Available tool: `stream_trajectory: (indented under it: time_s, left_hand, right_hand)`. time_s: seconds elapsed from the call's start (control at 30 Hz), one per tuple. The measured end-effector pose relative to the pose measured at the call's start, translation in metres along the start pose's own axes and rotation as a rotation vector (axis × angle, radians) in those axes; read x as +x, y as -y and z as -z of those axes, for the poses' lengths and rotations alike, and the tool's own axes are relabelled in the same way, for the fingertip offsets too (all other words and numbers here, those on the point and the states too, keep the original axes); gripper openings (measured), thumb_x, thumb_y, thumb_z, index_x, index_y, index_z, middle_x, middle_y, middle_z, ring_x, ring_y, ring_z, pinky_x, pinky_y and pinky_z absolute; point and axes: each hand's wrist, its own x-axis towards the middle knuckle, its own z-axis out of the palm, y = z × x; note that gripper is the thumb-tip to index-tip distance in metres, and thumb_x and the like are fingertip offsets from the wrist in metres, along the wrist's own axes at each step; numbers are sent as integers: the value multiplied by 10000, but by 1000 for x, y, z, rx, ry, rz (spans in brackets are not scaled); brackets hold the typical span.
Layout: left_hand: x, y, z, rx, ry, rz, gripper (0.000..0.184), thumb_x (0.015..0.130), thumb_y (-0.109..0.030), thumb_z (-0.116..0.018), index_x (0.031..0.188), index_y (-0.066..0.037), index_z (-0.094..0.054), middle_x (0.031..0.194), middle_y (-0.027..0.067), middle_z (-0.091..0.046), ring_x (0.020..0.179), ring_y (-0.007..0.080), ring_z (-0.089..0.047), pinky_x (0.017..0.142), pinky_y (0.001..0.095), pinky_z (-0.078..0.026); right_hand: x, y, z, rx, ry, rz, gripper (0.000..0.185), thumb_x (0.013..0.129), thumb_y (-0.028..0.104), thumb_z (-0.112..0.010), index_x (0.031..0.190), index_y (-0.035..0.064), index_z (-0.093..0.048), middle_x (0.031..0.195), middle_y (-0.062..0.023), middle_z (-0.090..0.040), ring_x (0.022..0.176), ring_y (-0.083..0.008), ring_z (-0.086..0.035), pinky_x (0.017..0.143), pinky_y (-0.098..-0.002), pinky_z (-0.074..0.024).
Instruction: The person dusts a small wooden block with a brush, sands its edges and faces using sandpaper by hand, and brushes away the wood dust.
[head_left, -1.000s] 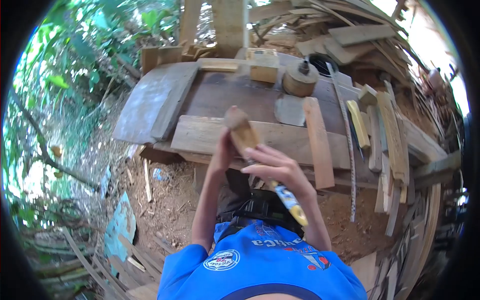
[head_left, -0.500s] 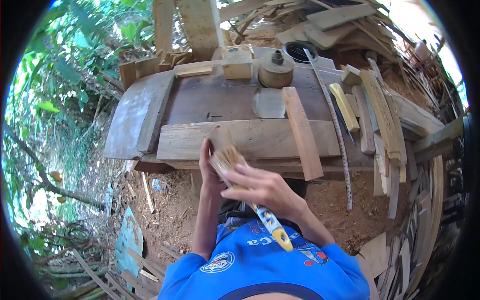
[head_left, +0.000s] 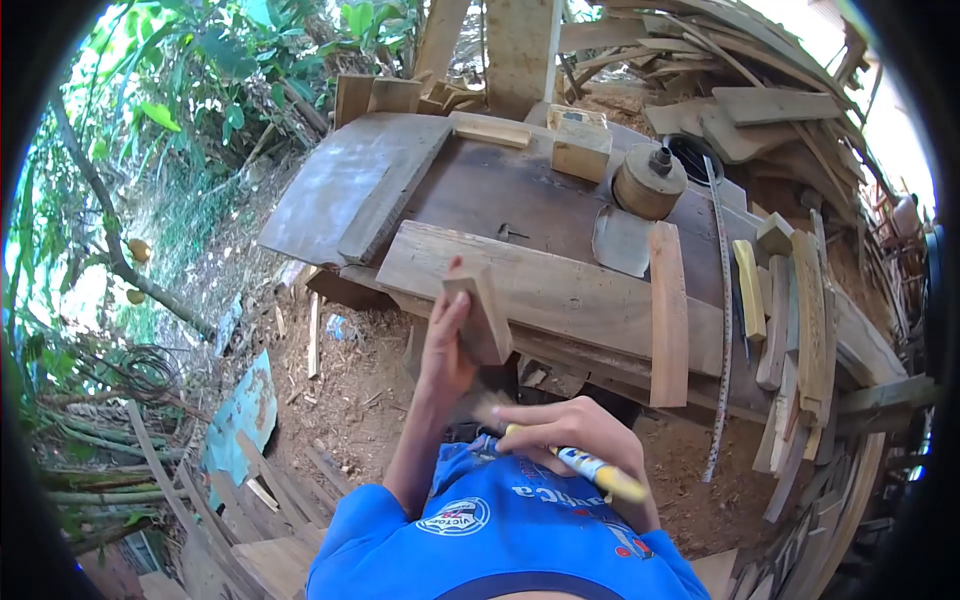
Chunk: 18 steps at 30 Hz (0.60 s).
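Note:
My left hand [head_left: 447,345] is wrapped round a small flat wooden block [head_left: 484,322], raised on end in front of the workbench's near edge. In my right hand [head_left: 590,430] is a paintbrush with a yellow, white and blue handle [head_left: 605,472]. Its head points left, blurred and partly behind my fingers, just below the block and apart from it. Beyond both hands a long plank [head_left: 550,268] lies along the bench, with a shorter reddish wood piece [head_left: 668,315] resting across its right part.
The bench [head_left: 470,190] also bears a square wood block [head_left: 580,145], a round container with a dark spout [head_left: 649,182], a black bowl [head_left: 690,158] and a measuring tape [head_left: 720,300]. Wood strips [head_left: 810,330] crowd the right end. Scrap boards [head_left: 770,105] are piled behind.
The paintbrush has come down and away from the block, its handle swinging to the right. The block now shows upright in my left hand. My view has turned, shifting the bench rightward.

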Motion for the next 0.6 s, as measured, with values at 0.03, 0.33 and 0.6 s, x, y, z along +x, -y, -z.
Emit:
stream_trajectory:
  time_s: [0.03, 0.33, 0.6]
  left_hand:
    - [2, -4, 1, -4, 15, -1, 635, 906, -382, -564, 1458, -210, -301, 1281, 64, -468, 1088, 181, -533, 869, 366, -509]
    - [6, 0, 40, 23, 452, 681, 624, 876, -406, -569, 1355, -27, -440, 1121, 127, -605, 957, 201, -627, 783, 364, -535]
    - [164, -75, 14, 1004, 413, -105, 557, 771, -142, -741, 1290, -63, -555, 1056, 34, -633, 892, 92, -565, 763, 251, -463]
  right_hand:
    - [0, -10, -8, 59, -69, 78, 295, 672, 1, -699, 959, 68, -713, 1169, -169, -643, 762, -246, -698, 630, -287, -544]
    - [3, -59, 14, -411, -1154, 53, 101, 768, -11, -691, 845, 54, -679, 1184, -217, -622, 1064, -329, -636, 874, -350, -524]
    - [-30, -58, -18, -210, -910, -141, 147, 722, -62, -687, 816, 50, -697, 1193, -206, -617, 1066, -317, -635, 861, -377, -538]
